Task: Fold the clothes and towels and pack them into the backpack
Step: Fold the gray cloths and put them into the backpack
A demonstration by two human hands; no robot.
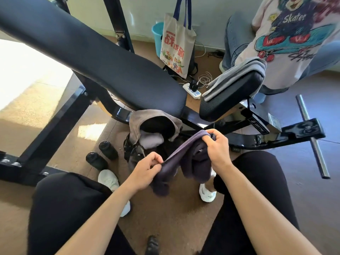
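Black trousers (70, 208) were worn, fitted closely and smoothly over both thighs and knees. White trainers were worn on the feet: the left shoe (108, 179) was plain, and faint grey lines were marked along the side of the right shoe (207, 194). Both forearms were left bare down to the left hand (147, 168) and right hand (219, 148).

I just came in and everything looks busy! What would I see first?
In the middle, the left hand and the right hand stretch a dark purple garment just above an open grey backpack on the floor. A big black bench pad slants across the top left. A bright cartoon Skater shirt shows at the top right.
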